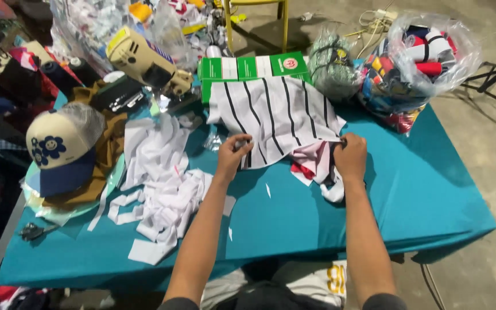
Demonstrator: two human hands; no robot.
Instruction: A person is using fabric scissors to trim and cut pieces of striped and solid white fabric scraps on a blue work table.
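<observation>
Left hand (233,154) and right hand (350,155) each pinch the near hem of the striped cloth (274,115), which lies toward the table's (420,195) far edge, beside paper scraps (162,189).

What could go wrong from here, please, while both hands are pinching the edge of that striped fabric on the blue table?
1. The left hand and right hand grip only the near edge of the striped fabric, so it might slip or bunch unevenly.
2. The fabric lies over red and white scraps; pulling could drag them along.
3. The pile of white strips sits close to the left forearm and could be swept off the table.
</observation>
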